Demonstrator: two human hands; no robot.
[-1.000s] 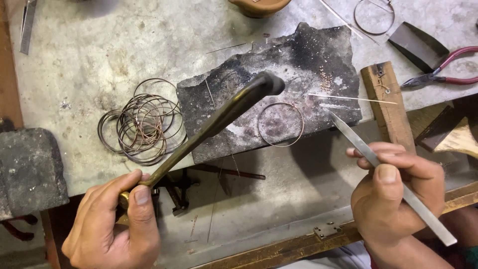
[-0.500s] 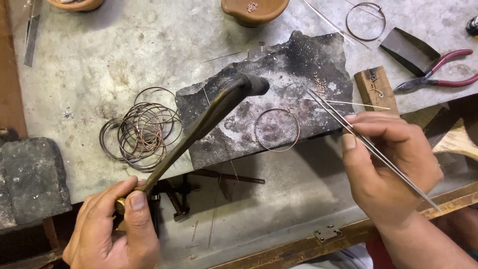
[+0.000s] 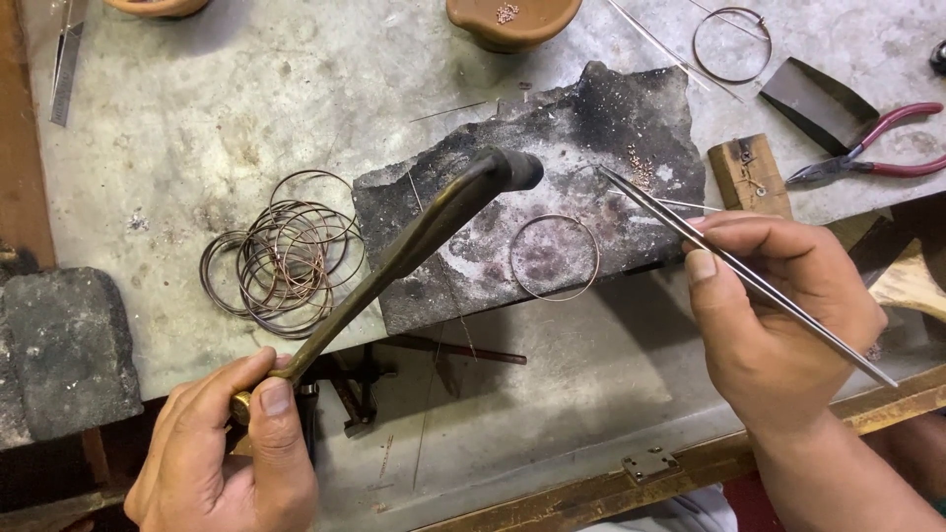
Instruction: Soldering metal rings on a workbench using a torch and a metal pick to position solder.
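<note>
My left hand (image 3: pixel 222 448) grips the lower end of a long curved brass torch (image 3: pixel 414 241), whose dark nozzle hangs over a charred grey soldering block (image 3: pixel 591 118). A thin wire ring (image 3: pixel 554 257) lies flat on that block, just right of the nozzle. My right hand (image 3: pixel 778 330) holds long steel tweezers (image 3: pixel 729 261); their tips point up-left and rest above the block near the ring's upper right, beside several tiny solder bits (image 3: pixel 641 163). A thin straight wire (image 3: pixel 685 205) lies by the tweezers.
A heap of wire rings (image 3: pixel 286 256) lies left of the block. Red-handled pliers (image 3: pixel 867 158), a dark metal plate (image 3: pixel 813 94), a wooden block (image 3: pixel 747 175), another ring (image 3: pixel 731 44) and clay bowls (image 3: pixel 512 20) sit farther back. A dark stone (image 3: pixel 59 350) is at left.
My right hand turned the tweezers and moved them left, bringing the tips over the block near the ring. The torch stayed over the block with little change.
</note>
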